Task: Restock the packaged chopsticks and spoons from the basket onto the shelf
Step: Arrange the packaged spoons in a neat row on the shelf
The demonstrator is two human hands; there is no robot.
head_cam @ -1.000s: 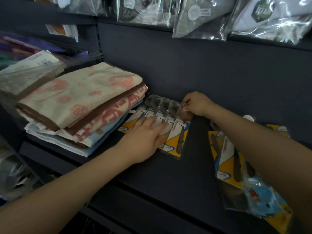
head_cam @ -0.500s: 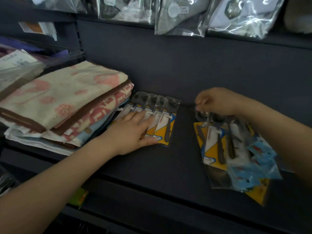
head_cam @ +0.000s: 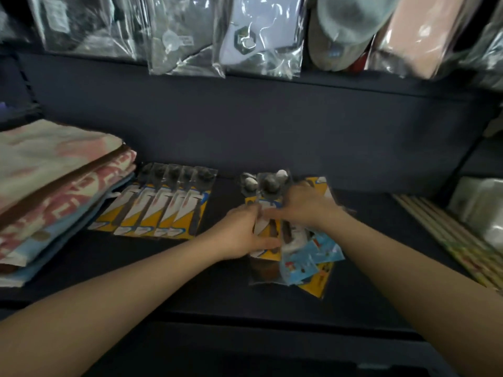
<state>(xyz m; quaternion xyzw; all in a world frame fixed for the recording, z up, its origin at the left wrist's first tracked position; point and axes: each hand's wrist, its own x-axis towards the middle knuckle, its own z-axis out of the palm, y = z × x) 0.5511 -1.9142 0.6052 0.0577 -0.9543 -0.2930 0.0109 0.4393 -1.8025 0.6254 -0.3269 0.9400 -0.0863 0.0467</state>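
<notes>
Both hands meet over a loose pile of spoon packs [head_cam: 275, 213] on the shelf [head_cam: 381, 227]: the left hand [head_cam: 242, 235] grips the pile's near edge, the right hand [head_cam: 304, 206] curls over its top. The packs look light, flat and slippery in plastic, best pinched by the stiff card edges. A tidy row of packs [head_cam: 163, 208] lies left of the hands.

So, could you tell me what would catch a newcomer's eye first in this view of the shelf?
Probably the two hands meeting mid-shelf: the left hand and right hand both grip a loose pile of spoon packs with yellow cards. Just left of them lies a neat fanned row of spoon packs, beside a stack of folded towels at the shelf's left end.
</notes>
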